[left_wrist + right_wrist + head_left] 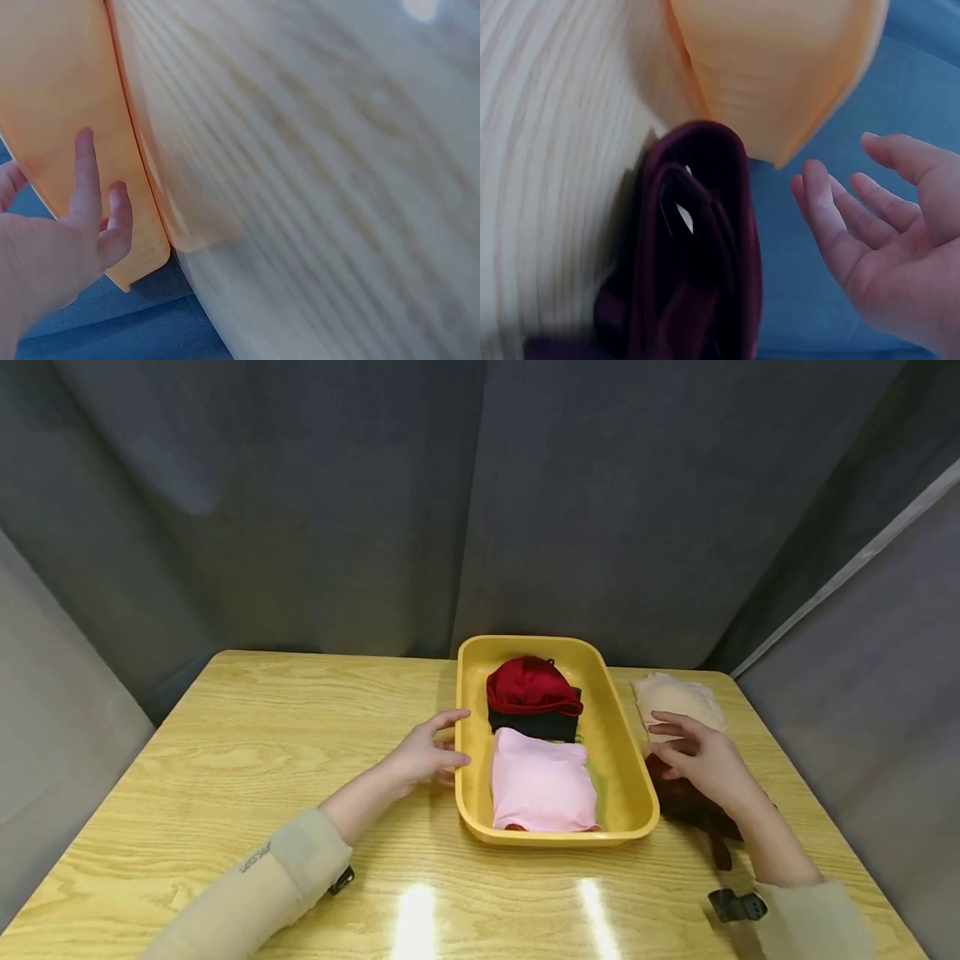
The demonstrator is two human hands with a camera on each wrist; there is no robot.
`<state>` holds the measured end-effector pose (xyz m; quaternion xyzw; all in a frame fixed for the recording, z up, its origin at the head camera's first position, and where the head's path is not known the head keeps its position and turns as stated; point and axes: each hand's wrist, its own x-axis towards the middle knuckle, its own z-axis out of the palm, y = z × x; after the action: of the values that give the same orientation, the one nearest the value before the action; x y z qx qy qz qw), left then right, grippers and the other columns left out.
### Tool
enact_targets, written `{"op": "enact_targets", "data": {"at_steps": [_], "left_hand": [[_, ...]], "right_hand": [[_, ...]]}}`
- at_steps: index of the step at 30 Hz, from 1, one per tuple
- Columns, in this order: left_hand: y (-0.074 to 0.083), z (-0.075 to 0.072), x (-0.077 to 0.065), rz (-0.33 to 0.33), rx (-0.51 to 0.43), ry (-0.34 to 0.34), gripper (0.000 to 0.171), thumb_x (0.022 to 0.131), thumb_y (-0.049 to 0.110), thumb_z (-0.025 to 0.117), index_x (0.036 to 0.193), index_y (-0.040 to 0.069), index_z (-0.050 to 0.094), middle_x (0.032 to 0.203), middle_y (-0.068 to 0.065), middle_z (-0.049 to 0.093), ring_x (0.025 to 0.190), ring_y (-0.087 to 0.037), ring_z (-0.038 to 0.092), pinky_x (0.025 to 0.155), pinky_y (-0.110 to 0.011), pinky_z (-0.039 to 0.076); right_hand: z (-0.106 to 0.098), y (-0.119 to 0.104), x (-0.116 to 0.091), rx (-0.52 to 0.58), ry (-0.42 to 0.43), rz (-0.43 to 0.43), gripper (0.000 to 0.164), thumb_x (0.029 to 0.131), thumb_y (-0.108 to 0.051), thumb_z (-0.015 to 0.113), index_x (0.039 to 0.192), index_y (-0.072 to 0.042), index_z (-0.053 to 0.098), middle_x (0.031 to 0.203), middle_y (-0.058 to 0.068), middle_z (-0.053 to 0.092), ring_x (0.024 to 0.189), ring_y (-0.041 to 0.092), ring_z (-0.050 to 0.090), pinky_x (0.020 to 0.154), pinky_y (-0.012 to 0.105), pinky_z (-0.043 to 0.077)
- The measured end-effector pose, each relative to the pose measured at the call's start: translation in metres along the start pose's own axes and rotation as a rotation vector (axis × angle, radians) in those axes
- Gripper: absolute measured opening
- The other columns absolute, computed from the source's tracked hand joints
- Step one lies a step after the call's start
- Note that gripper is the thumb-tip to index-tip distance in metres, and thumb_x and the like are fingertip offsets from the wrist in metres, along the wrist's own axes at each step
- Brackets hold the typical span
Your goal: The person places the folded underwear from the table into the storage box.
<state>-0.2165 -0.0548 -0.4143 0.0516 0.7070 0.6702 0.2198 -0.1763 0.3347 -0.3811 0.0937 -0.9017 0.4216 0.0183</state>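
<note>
A yellow plastic basin [630, 777] stands on the table. In it lie a red rounded cloth garment [528, 685], a black folded cloth [540, 725] under it, and a pink folded cloth [543, 783] nearer the front. My left hand [429, 752] is at the basin's left side, its fingers spread against or very near the wall; contact cannot be told for sure. My right hand [701, 760] hovers right of the basin with loosely bent fingers, holding nothing. Below it is a dark maroon garment [705, 247] with a strap, partly hidden in the head view. Behind the hand lies a beige folded cloth [678, 697].
The wooden table [300, 727] extends left of the basin and in front of it. Grey curtains [337, 510] hang behind the table and along both sides. Small black wrist cameras [737, 906] are strapped at the sleeves.
</note>
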Motion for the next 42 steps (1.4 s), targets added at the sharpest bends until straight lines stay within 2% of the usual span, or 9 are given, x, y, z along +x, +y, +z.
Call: {"op": "enact_targets", "data": {"at_steps": [3, 8, 13, 19, 23, 26, 28, 35, 42], "left_hand": [[0.0, 0.0, -0.001, -0.003, 0.001, 0.01, 0.069, 0.08, -0.006, 0.067, 0.139, 0.023, 0.043, 0.149, -0.009, 0.032, 0.094, -0.022, 0.059, 0.07, -0.043, 0.057], [0.001, 0.001, -0.003, -0.004, -0.006, 0.015, 0.069, 0.081, -0.006, 0.066, 0.139, 0.022, 0.043, 0.149, -0.01, 0.032, 0.094, -0.022, 0.059, 0.071, -0.043, 0.057], [0.002, 0.002, -0.003, -0.01, -0.001, 0.013, 0.068, 0.082, -0.005, 0.066, 0.139, 0.023, 0.043, 0.149, -0.009, 0.031, 0.096, -0.023, 0.059, 0.072, -0.043, 0.057], [0.0, 0.002, -0.002, -0.006, 0.012, 0.003, 0.069, 0.083, -0.005, 0.067, 0.14, 0.023, 0.042, 0.149, -0.01, 0.031, 0.095, -0.022, 0.059, 0.072, -0.042, 0.057], [-0.001, 0.001, -0.002, 0.002, 0.021, -0.006, 0.069, 0.083, -0.004, 0.067, 0.141, 0.023, 0.041, 0.149, -0.011, 0.031, 0.095, -0.022, 0.06, 0.072, -0.042, 0.057], [-0.002, 0.001, -0.002, 0.003, 0.02, -0.01, 0.069, 0.083, -0.004, 0.067, 0.141, 0.023, 0.041, 0.148, -0.012, 0.031, 0.095, -0.022, 0.06, 0.072, -0.042, 0.057], [-0.002, 0.0, -0.003, 0.004, 0.012, -0.011, 0.069, 0.083, -0.005, 0.066, 0.141, 0.022, 0.04, 0.148, -0.013, 0.032, 0.095, -0.022, 0.06, 0.072, -0.043, 0.057], [-0.001, 0.0, -0.005, 0.01, 0.003, -0.011, 0.07, 0.082, -0.005, 0.066, 0.141, 0.022, 0.04, 0.148, -0.013, 0.031, 0.094, -0.022, 0.06, 0.071, -0.043, 0.057], [-0.001, 0.0, -0.004, 0.012, 0.001, -0.019, 0.069, 0.083, -0.006, 0.066, 0.141, 0.021, 0.04, 0.148, -0.012, 0.031, 0.093, -0.022, 0.06, 0.071, -0.044, 0.057]], "right_hand": [[-0.006, 0.002, -0.008, -0.011, 0.04, -0.039, 0.05, 0.094, -0.015, 0.059, 0.138, -0.001, 0.043, 0.119, 0.013, 0.06, 0.086, -0.003, 0.061, 0.062, 0.03, 0.057], [-0.018, 0.009, -0.021, -0.014, 0.095, -0.074, 0.05, 0.094, -0.016, 0.059, 0.138, -0.001, 0.043, 0.107, -0.027, 0.054, 0.082, -0.003, 0.064, 0.063, 0.027, 0.057], [-0.034, 0.014, -0.033, -0.142, 0.18, -0.057, 0.051, 0.091, -0.019, 0.064, 0.137, -0.005, 0.047, 0.106, -0.033, 0.05, 0.082, -0.015, 0.056, 0.063, 0.015, 0.051], [-0.051, 0.026, -0.043, -0.261, 0.239, 0.034, 0.054, 0.09, -0.029, 0.065, 0.137, -0.009, 0.049, 0.115, -0.021, 0.053, 0.092, -0.021, 0.039, 0.066, 0.007, 0.039], [-0.055, 0.035, -0.047, -0.275, 0.214, 0.114, 0.061, 0.091, -0.035, 0.062, 0.142, -0.008, 0.042, 0.127, 0.01, 0.054, 0.114, 0.019, 0.049, 0.078, 0.031, 0.045], [-0.057, 0.043, -0.048, -0.243, 0.163, 0.175, 0.069, 0.091, -0.039, 0.06, 0.146, -0.007, 0.032, 0.136, 0.029, 0.043, 0.119, 0.05, 0.039, 0.082, 0.056, 0.041], [-0.059, 0.049, -0.048, -0.207, 0.116, 0.21, 0.074, 0.092, -0.039, 0.059, 0.149, -0.006, 0.025, 0.14, 0.034, 0.034, 0.12, 0.057, 0.033, 0.084, 0.065, 0.036], [-0.065, 0.069, -0.046, -0.148, -0.098, 0.353, 0.086, 0.094, -0.044, 0.053, 0.15, -0.001, 0.004, 0.142, 0.044, 0.016, 0.123, 0.062, 0.024, 0.09, 0.067, 0.034], [-0.063, 0.079, -0.043, -0.146, -0.188, 0.411, 0.091, 0.095, -0.049, 0.05, 0.149, 0.001, -0.003, 0.141, 0.046, 0.013, 0.125, 0.062, 0.021, 0.091, 0.066, 0.036]]}}
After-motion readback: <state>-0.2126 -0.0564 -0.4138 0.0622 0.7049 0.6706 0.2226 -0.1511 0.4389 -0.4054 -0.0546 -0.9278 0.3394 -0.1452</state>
